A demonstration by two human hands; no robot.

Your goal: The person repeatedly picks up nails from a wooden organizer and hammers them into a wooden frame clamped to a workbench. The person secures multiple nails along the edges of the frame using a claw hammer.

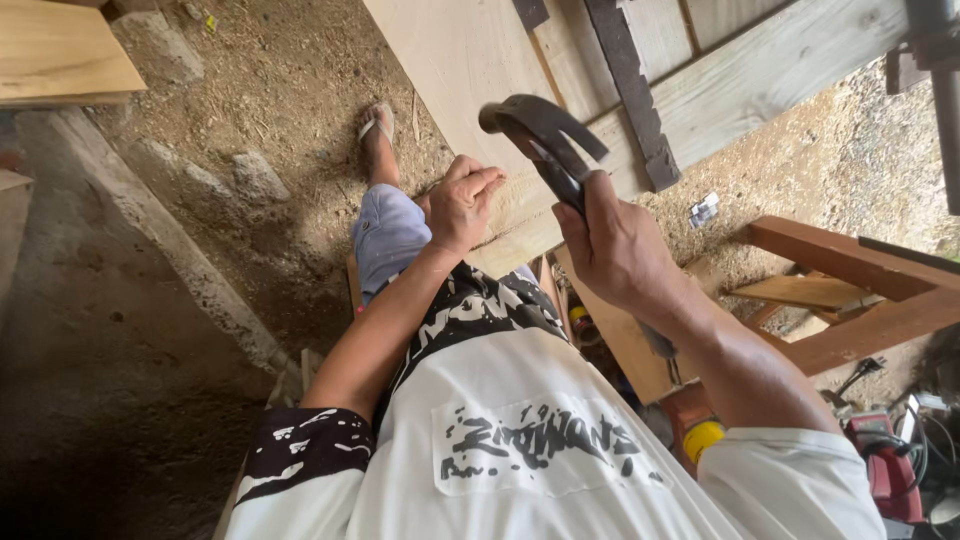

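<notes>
My right hand grips the dark handle of a claw hammer, its steel head raised above a pale wooden board. My left hand rests at the near edge of that board, just left of the hammer, with its fingers bunched together. Whether anything small is pinched between them is hidden. The two hands are about a hand's width apart. A thick pale plank runs diagonally under the hammer toward the upper right.
My sandalled foot stands on the dirt ground. A concrete slab lies left. A dark batten crosses the boards. A reddish wooden frame and a red power tool sit at the right.
</notes>
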